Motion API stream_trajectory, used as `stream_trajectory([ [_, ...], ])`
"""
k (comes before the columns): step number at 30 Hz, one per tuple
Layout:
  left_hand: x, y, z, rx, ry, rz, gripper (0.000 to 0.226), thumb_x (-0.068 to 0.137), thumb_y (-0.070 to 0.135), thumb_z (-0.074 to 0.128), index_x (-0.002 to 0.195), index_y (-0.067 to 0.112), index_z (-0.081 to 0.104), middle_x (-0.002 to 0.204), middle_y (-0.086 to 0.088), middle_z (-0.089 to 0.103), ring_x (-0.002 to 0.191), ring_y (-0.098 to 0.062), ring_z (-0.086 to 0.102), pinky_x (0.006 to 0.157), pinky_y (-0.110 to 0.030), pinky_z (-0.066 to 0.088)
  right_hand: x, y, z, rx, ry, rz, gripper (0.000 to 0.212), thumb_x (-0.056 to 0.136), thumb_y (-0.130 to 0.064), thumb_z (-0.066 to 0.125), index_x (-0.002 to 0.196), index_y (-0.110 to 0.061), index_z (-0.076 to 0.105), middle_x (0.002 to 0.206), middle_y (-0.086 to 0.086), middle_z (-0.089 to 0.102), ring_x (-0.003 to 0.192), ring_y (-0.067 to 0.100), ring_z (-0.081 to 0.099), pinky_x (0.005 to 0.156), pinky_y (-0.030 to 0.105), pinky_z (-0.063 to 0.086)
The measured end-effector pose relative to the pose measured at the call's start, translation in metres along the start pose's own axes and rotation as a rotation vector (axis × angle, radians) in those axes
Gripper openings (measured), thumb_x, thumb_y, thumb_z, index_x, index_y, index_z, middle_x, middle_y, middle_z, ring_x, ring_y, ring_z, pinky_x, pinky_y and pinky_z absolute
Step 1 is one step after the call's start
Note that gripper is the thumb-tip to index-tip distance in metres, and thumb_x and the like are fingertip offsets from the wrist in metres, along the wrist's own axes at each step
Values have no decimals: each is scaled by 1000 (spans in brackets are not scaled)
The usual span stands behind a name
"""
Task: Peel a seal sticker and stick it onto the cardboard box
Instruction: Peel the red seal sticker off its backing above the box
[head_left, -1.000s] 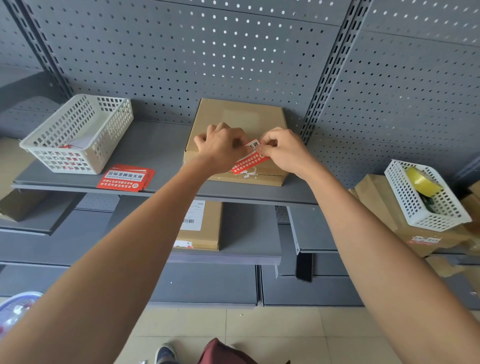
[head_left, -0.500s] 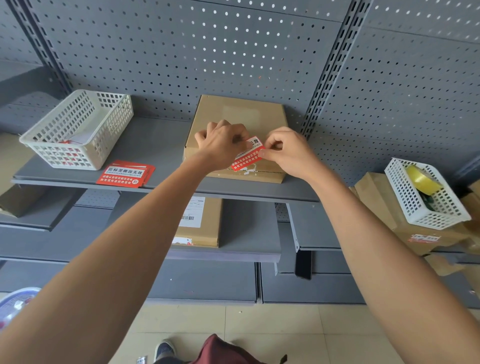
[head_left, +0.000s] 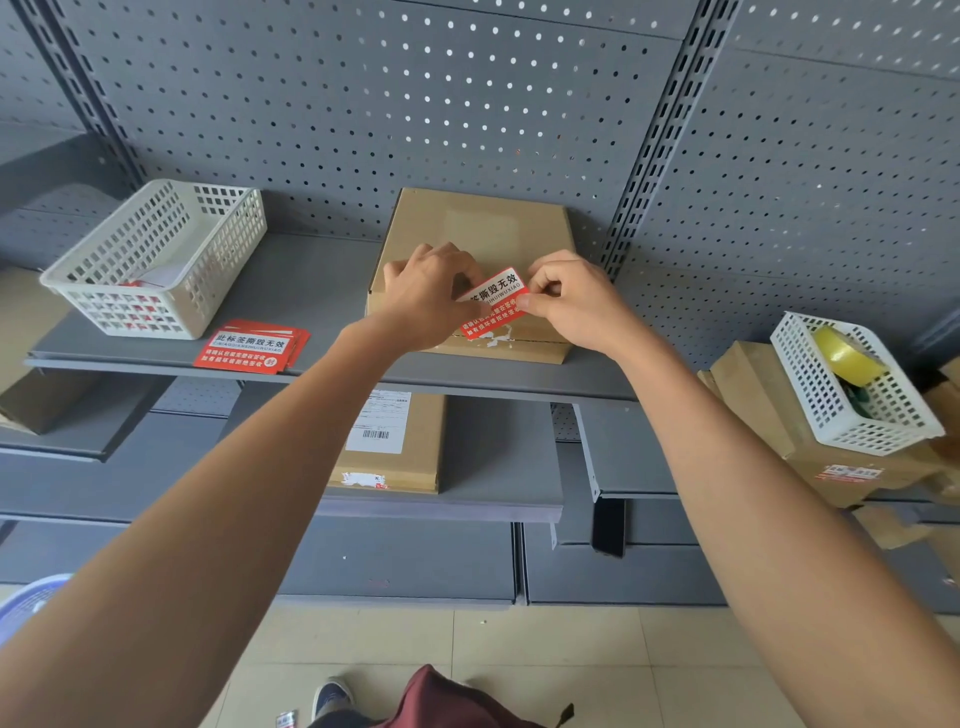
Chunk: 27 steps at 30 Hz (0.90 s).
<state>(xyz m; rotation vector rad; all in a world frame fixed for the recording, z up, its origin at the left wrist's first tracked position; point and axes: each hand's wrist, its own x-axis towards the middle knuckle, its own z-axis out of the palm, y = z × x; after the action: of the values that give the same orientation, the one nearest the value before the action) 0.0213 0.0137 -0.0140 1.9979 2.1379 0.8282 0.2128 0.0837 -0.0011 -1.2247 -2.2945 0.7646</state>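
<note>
floor: a shoe (head_left: 332, 699) is poking in at the near edge, nothing going on there
lower shelf: a labelled box (head_left: 389, 441) is sitting there, not involved
left hand (head_left: 426, 296): fingers are pinching the left end of the sticker (head_left: 493, 301)
right hand (head_left: 571, 301): thumb and fingers are pinching the right end
sticker: being held tilted, over the near edge of the box (head_left: 483, 228), which is sitting on the upper shelf (head_left: 311, 291)
spares: a red stack (head_left: 249, 348) is lying left of the box, near a white basket (head_left: 156, 254)
progress: looks like the peeling is happening or just finishing; can't tell if the backing is off. Pressing it down is still to come
vs earlier: the sticker is showing more of its face now, and both hands are staying clamped in about the same spot
</note>
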Motion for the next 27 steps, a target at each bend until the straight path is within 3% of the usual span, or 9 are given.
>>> stream_trajectory([
  [6, 1, 0, 2, -28, 23, -21, 21, 90, 51, 67, 99, 32, 70, 108, 15, 57, 109, -16, 48, 92, -38, 26, -1, 0, 0, 4, -4, -7, 15, 89, -23, 74, 78, -16, 66, 121, -4, 59, 103, 10, 54, 89, 23, 36],
  [13, 2, -1, 5, -5, 13, -18, 13, 93, 49, 63, 97, 35, 62, 118, 9, 59, 113, -18, 47, 94, -40, 26, -1, 0, -1, -12, -13, -17, 16, 90, -23, 73, 77, -16, 65, 123, -4, 58, 106, 12, 54, 93, 26, 39],
  [27, 0, -2, 5, 15, 11, -15, 24, 94, 50, 61, 106, 30, 66, 117, 7, 59, 113, -20, 47, 93, -40, 26, 0, 1, -1, -9, -28, -19, 15, 89, -27, 73, 77, -20, 67, 125, -6, 59, 109, 12, 54, 96, 30, 40],
])
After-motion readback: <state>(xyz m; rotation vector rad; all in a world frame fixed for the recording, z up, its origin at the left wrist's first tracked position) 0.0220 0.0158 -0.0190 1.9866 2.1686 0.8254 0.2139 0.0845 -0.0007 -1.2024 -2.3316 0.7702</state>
